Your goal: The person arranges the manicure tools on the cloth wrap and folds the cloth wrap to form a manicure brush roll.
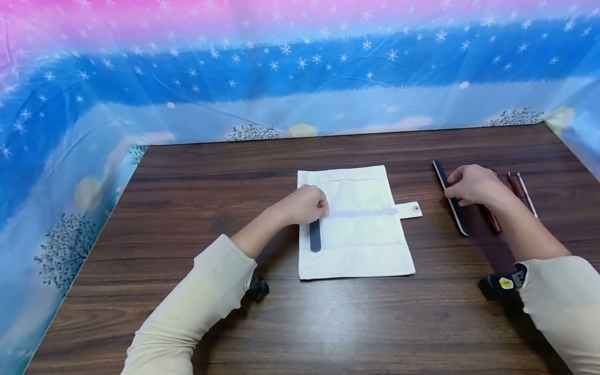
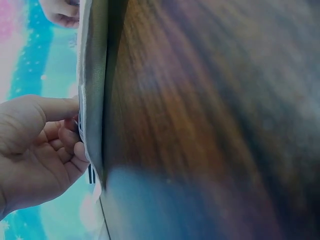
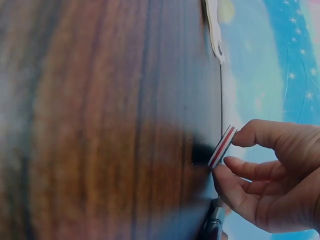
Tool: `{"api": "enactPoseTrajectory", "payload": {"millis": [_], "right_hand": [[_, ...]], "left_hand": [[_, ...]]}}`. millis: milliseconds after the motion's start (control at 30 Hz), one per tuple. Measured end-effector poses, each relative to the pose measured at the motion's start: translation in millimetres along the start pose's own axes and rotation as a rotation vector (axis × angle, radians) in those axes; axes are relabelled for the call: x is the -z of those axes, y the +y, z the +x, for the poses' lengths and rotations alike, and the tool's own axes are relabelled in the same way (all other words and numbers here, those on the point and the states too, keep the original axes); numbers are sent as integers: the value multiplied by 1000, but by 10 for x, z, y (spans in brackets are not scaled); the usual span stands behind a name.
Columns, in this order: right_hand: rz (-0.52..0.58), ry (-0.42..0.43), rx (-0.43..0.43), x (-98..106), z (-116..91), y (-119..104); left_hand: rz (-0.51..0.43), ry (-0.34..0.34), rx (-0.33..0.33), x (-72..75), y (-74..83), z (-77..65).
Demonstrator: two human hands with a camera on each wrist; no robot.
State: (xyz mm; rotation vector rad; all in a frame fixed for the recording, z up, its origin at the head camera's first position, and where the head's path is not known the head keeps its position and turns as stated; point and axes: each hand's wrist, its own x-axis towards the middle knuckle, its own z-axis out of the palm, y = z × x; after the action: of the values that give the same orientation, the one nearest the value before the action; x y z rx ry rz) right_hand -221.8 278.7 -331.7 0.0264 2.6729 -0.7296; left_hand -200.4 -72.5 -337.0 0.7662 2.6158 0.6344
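Observation:
A white cloth pouch [image 1: 356,263] lies spread out, its sewn pockets facing up and a snap strap [image 1: 414,209] pointing right. On its left part a dark nail file [image 1: 315,238] shows its rounded near end, the far part hidden under my left hand [image 1: 307,204]. Thumb and curled fingers of that hand pinch the cloth just right of this file; the left wrist view shows them [image 2: 47,142] at the pouch's surface. My right hand [image 1: 475,185] pinches another dark nail file [image 1: 457,211] near its middle. A red stripe runs along its edge in the right wrist view.
Right of the held file, a dark red slim tool [image 1: 494,223] lies partly under my right forearm. Beyond it are a brown stick [image 1: 514,185] and a thin pale rod [image 1: 528,195]. A snowflake-patterned cloth [image 1: 300,78] borders the wooden table [image 1: 225,172].

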Motion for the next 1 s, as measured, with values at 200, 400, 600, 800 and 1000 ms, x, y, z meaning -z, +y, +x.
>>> {"api": "enactPoseTrajectory", "payload": {"millis": [200, 400, 600, 800, 1000], "right_hand": [[-43, 1, 9, 15, 25, -36], [-58, 59, 15, 4, 37, -97], [93, 136, 71, -23, 48, -345], [250, 193, 130, -94, 80, -669], [325, 217, 186, -197, 70, -991]], "left_hand": [[5, -3, 1, 0, 9, 9], [7, -9, -9, -1, -8, 19], [-64, -38, 10, 21, -74, 23], [-100, -61, 27, 55, -82, 14], [-112, -55, 27, 49, -70, 22]]}}
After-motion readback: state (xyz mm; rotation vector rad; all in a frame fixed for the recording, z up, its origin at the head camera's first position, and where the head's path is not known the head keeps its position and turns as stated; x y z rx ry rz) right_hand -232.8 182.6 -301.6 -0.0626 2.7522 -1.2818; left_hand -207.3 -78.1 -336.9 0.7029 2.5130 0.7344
